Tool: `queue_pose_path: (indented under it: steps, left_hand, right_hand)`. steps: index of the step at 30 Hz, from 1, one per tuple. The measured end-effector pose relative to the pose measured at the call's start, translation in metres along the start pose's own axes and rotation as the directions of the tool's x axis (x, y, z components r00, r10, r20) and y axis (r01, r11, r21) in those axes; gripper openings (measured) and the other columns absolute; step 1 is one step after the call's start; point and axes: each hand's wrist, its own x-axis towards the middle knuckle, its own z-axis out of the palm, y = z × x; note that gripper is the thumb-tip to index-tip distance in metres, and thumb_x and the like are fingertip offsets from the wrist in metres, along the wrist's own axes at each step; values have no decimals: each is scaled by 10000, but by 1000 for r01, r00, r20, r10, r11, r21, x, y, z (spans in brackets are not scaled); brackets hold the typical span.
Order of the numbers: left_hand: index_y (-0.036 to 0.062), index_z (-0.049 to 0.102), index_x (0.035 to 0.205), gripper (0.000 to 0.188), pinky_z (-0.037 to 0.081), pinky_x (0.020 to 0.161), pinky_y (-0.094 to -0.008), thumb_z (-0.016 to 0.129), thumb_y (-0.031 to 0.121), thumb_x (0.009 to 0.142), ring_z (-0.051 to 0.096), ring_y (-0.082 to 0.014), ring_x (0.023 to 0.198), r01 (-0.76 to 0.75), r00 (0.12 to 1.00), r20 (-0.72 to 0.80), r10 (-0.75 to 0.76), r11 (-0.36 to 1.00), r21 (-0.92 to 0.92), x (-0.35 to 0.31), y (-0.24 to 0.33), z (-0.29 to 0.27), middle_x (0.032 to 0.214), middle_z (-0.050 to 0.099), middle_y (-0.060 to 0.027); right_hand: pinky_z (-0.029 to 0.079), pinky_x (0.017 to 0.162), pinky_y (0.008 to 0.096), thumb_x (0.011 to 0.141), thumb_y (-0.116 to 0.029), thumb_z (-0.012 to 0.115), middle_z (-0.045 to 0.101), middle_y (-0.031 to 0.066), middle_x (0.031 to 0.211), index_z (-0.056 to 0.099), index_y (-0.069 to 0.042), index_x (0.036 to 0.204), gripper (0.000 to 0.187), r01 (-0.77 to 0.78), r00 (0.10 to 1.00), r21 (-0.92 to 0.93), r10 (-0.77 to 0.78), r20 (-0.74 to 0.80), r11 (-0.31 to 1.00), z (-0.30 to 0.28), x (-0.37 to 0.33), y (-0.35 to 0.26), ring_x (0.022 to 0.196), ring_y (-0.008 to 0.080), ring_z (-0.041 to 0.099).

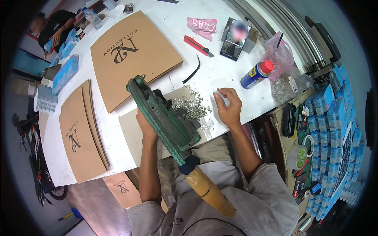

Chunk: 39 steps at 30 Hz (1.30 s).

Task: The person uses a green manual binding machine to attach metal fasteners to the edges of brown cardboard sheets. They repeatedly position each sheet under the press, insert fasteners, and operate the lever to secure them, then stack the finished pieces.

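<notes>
A green cast-metal hand press (173,124) stands at the table's front edge, its long lever ending in a yellow-brown taped handle (210,192) that points toward me. My left hand (145,125) is just left of the press, its fingers mostly hidden behind the green body. Right of the press, a heap of small silvery metal rings, like eyelets, (193,105) lies on a grey board (132,133). Beside that heap, my right hand (229,107) is held over the white table with fingers curled and thumb and forefinger tips close together; anything between them is too small to make out.
Brown printed cardboard panels (134,59) lie stacked at the far left, more (80,133) nearer. A red utility knife (197,46), black strip (193,70), blue spray can (256,74) and plastic bag (281,84) sit rightward. Another person (59,29) is at far left.
</notes>
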Motion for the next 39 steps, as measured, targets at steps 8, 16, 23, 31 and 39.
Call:
queue_pose_path:
  steps: [8,16,23,31,39]
  left_hand:
    - [-7,560,1282,475,541,894,-372,778,119,880,653,-225,971,75,986,-94,-139,867,-492,-9,-1,18,1126,660,-110]
    - [-31,563,1235,569,517,911,-373,875,142,792,627,-228,942,6,991,-117,-71,877,-481,-11,30,23,1061,648,-78]
    - [-38,562,1305,636,519,908,-357,872,140,780,623,-182,981,32,979,200,41,937,-349,9,25,-6,1017,649,-50]
    - [-3,545,1281,557,605,839,-354,822,-12,799,668,-182,948,47,993,118,-22,975,-216,7,34,-12,1065,665,-69]
    - [16,532,1276,486,597,804,-339,783,9,860,673,-175,917,-166,972,-209,111,949,-269,-9,14,20,1053,656,-56]
  right_hand:
    - [535,801,378,882,-65,766,702,161,978,726,9,1019,161,-8,1000,22,8,14,1000,-1,2,-4,912,312,680]
    - [521,783,348,894,-72,759,717,144,976,736,9,1022,153,-5,1000,20,4,26,1000,-1,4,-2,907,260,672]
    - [517,779,334,897,-77,761,723,133,974,739,9,1024,154,-15,1000,25,14,28,1000,-2,4,-2,909,232,672]
    - [520,783,336,898,-80,764,727,124,969,740,8,1010,145,-34,999,34,33,26,999,-1,3,-1,899,230,683]
    - [527,784,342,893,-81,768,728,134,957,742,5,997,138,-50,998,44,49,31,998,1,4,-3,890,240,693]
